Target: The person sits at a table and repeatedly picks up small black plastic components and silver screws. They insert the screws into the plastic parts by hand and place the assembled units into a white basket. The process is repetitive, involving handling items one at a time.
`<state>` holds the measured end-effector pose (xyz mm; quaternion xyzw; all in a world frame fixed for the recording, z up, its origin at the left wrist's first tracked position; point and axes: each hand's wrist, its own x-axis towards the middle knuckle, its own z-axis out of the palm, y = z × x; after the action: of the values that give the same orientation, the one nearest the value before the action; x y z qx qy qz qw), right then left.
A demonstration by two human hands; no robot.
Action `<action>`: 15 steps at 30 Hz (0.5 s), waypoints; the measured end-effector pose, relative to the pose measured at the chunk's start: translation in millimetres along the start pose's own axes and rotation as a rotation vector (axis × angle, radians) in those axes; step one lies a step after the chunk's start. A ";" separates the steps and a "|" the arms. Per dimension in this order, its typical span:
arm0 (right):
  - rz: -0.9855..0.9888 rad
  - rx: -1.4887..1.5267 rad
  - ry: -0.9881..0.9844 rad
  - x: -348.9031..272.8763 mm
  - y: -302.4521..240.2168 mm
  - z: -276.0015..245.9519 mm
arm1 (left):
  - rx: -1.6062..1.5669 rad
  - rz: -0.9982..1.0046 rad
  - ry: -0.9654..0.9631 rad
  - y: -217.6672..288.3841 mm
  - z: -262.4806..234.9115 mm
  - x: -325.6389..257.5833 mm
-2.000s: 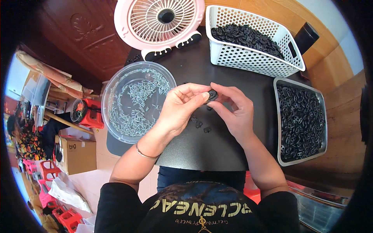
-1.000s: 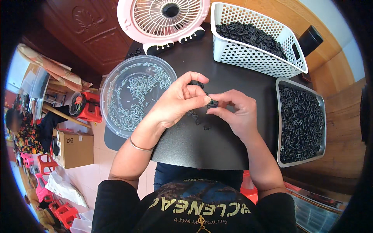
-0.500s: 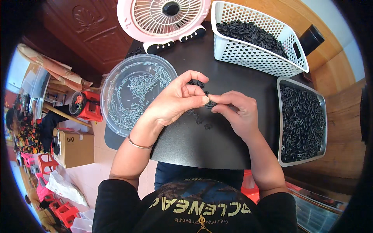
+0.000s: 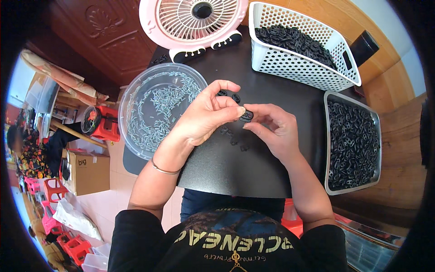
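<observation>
Over the black table (image 4: 226, 172), my left hand (image 4: 201, 113) and my right hand (image 4: 277, 131) meet at a small black oval plastic piece with holes (image 4: 247, 116). The right thumb and forefinger pinch its right side. My left thumb tip presses against its left end, with the left fingers curled; anything small under that thumb is hidden. Just beyond the held piece lie a black oval part (image 4: 236, 97) and another partly behind my left fingers. Several small dark bits (image 4: 233, 141) are scattered on the tabletop below the hands.
At left stands a round clear tub (image 4: 123, 131) of small silvery pins. A pink fan (image 4: 149, 18) is at the back. A white perforated basket (image 4: 290, 63) and a metal-rimmed tray (image 4: 331, 188), both full of black parts, stand at right. A cardboard box (image 4: 90, 174) sits on the floor.
The held piece has turned so its holed face shows more plainly. Both hands stay close together, and the fingers of my right hand have shifted slightly on it.
</observation>
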<state>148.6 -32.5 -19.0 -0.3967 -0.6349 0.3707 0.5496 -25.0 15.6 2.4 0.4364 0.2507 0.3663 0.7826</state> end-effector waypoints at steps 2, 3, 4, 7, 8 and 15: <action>-0.009 -0.023 0.010 0.3 -0.8 -0.5 | 0.009 0.010 0.011 0.6 2.5 0.3; -0.010 -0.039 0.016 0.2 -1.4 -0.9 | 0.018 0.009 0.017 0.3 3.3 0.8; -0.011 -0.053 0.019 0.4 -1.8 -0.3 | 0.028 0.010 0.028 0.2 3.6 0.5; -0.029 -0.093 0.031 0.9 -2.8 0.6 | 0.047 0.007 0.036 -0.6 2.8 0.4; -0.036 -0.109 0.036 0.8 -3.2 0.3 | 0.052 0.005 0.031 -1.0 2.8 0.9; -0.012 -0.191 0.064 -1.1 -6.4 0.0 | 0.006 -0.031 -0.004 -3.7 2.7 0.6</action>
<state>148.1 -36.2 -13.7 -0.4551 -0.6519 0.2922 0.5315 -21.5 13.5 0.5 0.4352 0.2572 0.3525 0.7875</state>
